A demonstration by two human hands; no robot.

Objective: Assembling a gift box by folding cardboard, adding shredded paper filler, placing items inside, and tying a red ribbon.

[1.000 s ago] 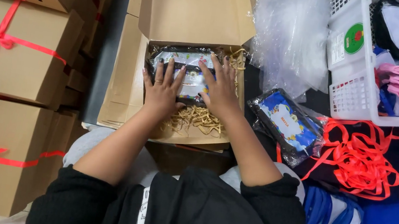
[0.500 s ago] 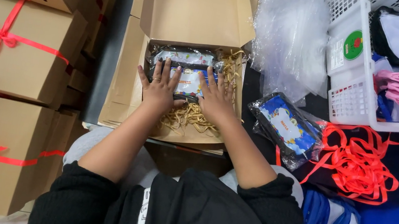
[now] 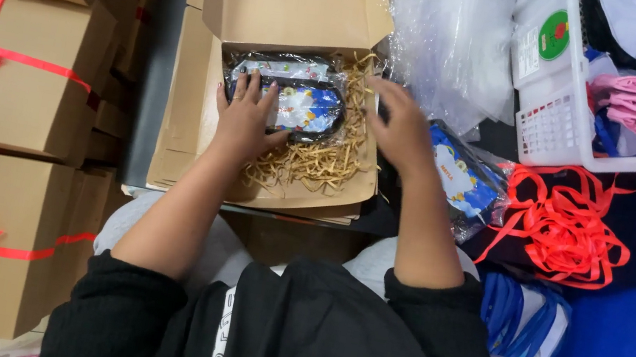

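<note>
Fingers (image 3: 250, 94) of the left hand (image 3: 246, 119) lie spread and flat on the near edge of a wrapped pouch (image 3: 296, 102) — pressing rather than gripping. The right hand (image 3: 400, 128) hovers open over the right side of the box (image 3: 296, 3), fingers loose, holding nothing. The pouch rests inside the box on a bed of paper shreds (image 3: 312, 165), its printed blue-and-white face up and a dark rim around it.

The pouch looks light and soft, and its clear plastic wrap is probably slick — a pinch on the flat face may slide. The better hold seems to be along the two long edges, where the dark rim gives some stiffness. The shreds are springy and loose, so they would give under pressure.

A second wrapped pouch (image 3: 460, 176) lies just right of the box, near a tangle of red ribbon (image 3: 568, 225).
</note>
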